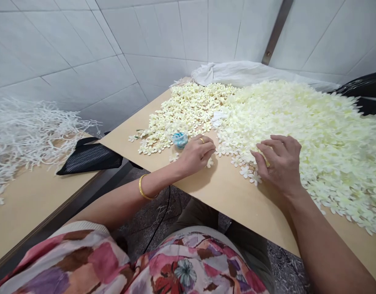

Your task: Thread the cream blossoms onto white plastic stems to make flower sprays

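Small handwork shop or workroom, by the look of it; could equally be a room at home, cannot tell. Evidence: loose pale flower heads (328,139), all alike, in bulk across the desk (237,196), thickest from far edge to right side. Second desk (56,196) beyond its left corner, piled with white twigs (32,126). Tiled walls (163,32), plain; dark speckled floor (286,265) below near edge.

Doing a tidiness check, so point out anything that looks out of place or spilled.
A few white twig-like bits lie on the floor beside the table, apart from the heaped white twigs at left, so they look dropped. A white scrap also sits oddly between the flower piles.
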`<state>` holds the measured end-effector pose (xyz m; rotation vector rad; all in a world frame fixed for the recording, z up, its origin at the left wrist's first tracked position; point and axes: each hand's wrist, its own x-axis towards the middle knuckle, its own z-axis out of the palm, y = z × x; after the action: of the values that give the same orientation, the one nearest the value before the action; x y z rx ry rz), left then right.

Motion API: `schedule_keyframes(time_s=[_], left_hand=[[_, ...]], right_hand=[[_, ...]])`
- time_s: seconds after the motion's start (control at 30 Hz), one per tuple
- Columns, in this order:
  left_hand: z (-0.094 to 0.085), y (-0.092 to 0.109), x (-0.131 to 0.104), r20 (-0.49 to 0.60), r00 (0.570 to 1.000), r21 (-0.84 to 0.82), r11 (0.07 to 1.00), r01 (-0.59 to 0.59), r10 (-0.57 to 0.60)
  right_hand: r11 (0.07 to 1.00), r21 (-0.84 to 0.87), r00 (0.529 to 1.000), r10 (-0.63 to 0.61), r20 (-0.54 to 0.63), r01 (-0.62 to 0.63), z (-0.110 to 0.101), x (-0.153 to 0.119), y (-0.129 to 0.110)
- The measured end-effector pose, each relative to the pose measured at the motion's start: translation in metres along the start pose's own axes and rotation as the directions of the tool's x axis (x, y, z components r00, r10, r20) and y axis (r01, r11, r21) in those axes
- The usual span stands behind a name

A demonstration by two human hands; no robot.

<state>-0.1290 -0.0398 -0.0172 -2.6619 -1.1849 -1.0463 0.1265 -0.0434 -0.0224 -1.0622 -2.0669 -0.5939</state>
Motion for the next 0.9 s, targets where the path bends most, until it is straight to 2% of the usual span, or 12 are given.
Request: schedule_keyframes(time_s=[0.13,0.3,0.53,0.67,0.73,0.9], left_hand=[[-0.013,0.011,-0.040,-0.042,0.999,0.045,0.999,0.000,0.002],[-0.009,0.025,-0.072,0.010,1.000,0.052,0.998,0.020,-0.020],[0.005,0.045,-0.063,0.117,0.992,0.075,0.996,-0.057,0.048],[0.006,0.052,-0.057,0.116,0.991,0.025,0.997,-0.076,0.073],[0.004,0.047,-0.054,0.090,0.995,0.060,0.997,-0.049,0.044],[0.000,0.021,-0.049,0.041,0.996,0.272,0.960,0.064,-0.078]], right_hand=[[0.998,0.052,0.999,0.024,0.025,-0.025,-0.001,-0.001,0.001],[0.995,0.091,0.999,0.034,0.035,-0.037,-0.001,-0.001,0.001],[0.990,0.140,0.999,0.032,0.041,-0.037,-0.002,0.000,0.000],[0.985,0.167,0.998,0.029,0.054,-0.038,-0.002,0.001,-0.001],[0.986,0.164,0.998,0.035,0.059,-0.044,-0.002,0.000,-0.001],[0.992,0.114,0.995,0.044,0.084,-0.053,0.000,0.000,0.000]])
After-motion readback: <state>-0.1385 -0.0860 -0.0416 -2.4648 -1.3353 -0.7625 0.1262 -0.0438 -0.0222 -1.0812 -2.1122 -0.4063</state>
